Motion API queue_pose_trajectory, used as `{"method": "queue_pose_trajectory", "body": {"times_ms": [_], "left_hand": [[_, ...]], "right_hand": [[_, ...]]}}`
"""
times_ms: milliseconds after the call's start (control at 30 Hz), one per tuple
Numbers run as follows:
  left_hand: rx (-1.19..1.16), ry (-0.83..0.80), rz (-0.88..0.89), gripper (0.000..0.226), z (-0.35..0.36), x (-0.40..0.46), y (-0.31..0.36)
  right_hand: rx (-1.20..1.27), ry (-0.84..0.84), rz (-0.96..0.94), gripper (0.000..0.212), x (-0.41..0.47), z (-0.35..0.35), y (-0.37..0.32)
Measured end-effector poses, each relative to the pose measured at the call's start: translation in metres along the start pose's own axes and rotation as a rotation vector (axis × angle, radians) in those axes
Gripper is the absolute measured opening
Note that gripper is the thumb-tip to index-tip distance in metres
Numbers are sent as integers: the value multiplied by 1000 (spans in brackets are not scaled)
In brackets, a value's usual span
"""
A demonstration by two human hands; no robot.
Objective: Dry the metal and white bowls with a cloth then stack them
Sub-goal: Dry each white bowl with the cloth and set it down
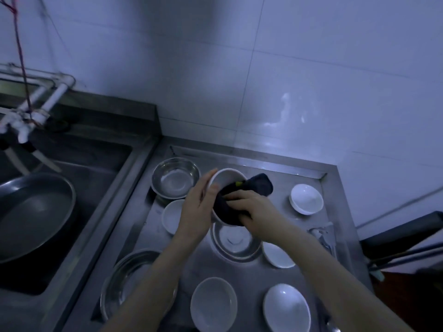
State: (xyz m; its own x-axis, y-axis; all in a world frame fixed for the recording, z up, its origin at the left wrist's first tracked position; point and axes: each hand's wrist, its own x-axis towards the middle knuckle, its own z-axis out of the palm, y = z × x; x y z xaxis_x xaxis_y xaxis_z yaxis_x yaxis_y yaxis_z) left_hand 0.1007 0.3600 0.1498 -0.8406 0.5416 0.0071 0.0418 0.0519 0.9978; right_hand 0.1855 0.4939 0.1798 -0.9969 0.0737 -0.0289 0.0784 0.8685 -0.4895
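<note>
White bowl [226, 179], dark cloth [260, 185]

held white bowl [225, 180]: tilted on its side, lifted above the counter [282, 164] | dark cloth [242, 197]: stuffed into it, one end hanging past its rim | metal bowls: one [176, 177] left of it, one [236, 243] under it, a wide one [129, 279] nearest | other white bowls upright all around.
</note>
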Motion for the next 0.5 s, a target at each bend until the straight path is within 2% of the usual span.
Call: {"method": "queue_pose_trajectory", "body": {"times_ms": [67,133,233,300,433,500], "left_hand": [[-15,-17,-20,26,13,-8,5],[-42,-8,-52,32,33,-18,8],[-108,92,-95,28,70,-32,14],[-117,114,-100,31,92,-41,15],[-88,157,-94,37,134,-58,16],[-60,199,-61,35,150,-63,19]], "right_hand": [[-59,-155,-66,41,-13,-27,13],[-156,-199,-119,41,-25,-44,26],[-367,-54,-135,33,-46,-50,43],[-405,92,-113,31,-61,-42,56],[-336,330,24,36,-74,-25,70],[-163,417,88,34,-77,-21,74]]}}
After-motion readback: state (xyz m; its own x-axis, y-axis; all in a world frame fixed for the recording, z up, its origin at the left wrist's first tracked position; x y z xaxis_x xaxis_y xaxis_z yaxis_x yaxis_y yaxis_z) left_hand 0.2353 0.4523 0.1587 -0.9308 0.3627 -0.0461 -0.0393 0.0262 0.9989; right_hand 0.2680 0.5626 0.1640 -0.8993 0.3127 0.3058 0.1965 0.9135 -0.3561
